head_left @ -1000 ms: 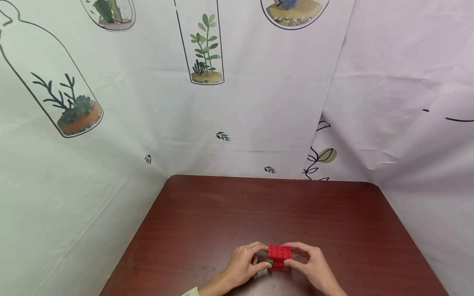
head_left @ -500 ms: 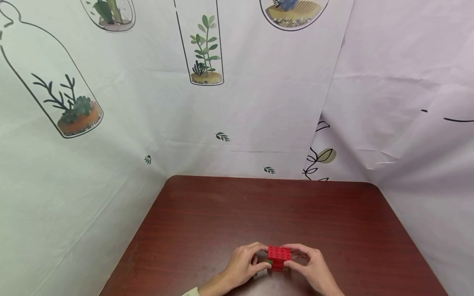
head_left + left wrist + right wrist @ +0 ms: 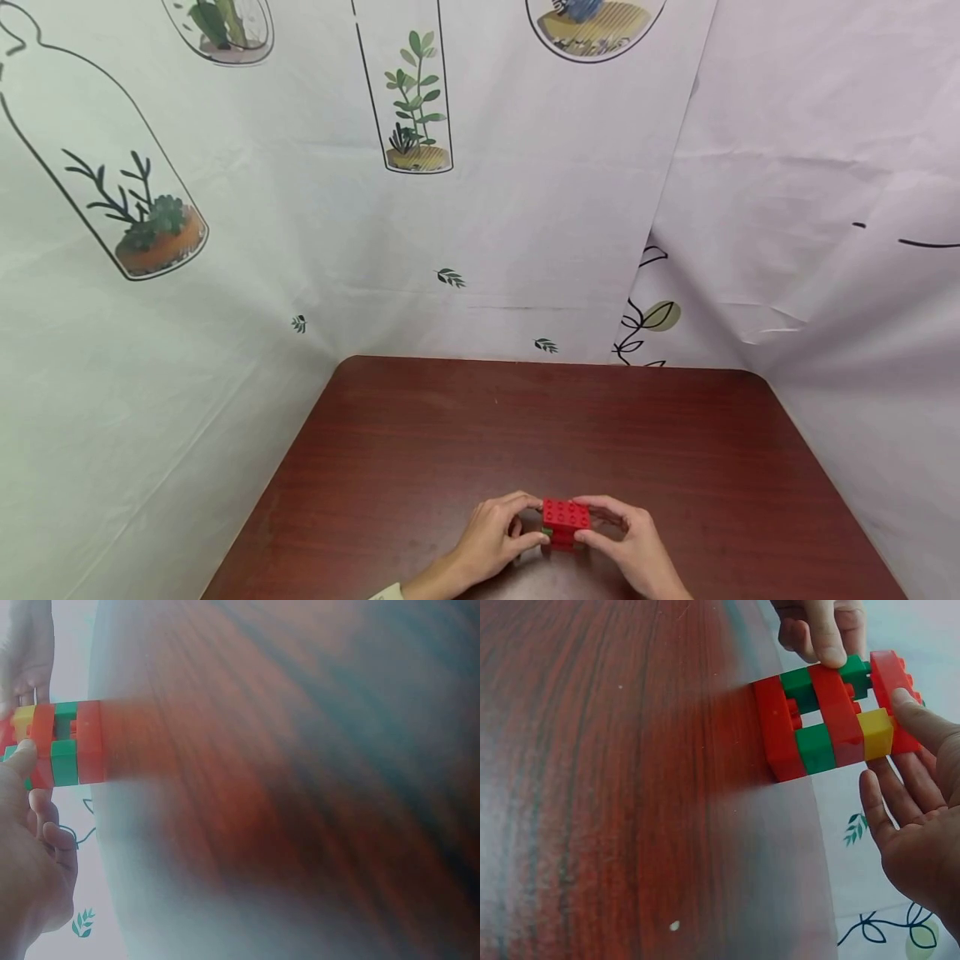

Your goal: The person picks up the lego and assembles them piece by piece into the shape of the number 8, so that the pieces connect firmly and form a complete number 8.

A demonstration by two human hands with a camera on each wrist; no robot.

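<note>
A stack of toy building blocks (image 3: 840, 724) stands on the brown table between both hands. From the bottom it shows a red block, two green blocks with a gap between them, another red block, then a green and a yellow block (image 3: 876, 735). The topmost red block (image 3: 566, 513) sits slightly tilted in the right wrist view, a small gap showing over the green block's stud. My left hand (image 3: 487, 533) grips the stack's left side around the middle layers, thumb toward me. My right hand (image 3: 637, 546) pinches the top red block, thumb on its near side.
The brown table (image 3: 525, 425) reaches back to a white fabric wall (image 3: 517, 225) printed with plants in jars. Fabric also hangs at the left and right sides.
The top red block sits very slightly lower in the head view than a second ago. Both hands keep nearly the same place and hold.
</note>
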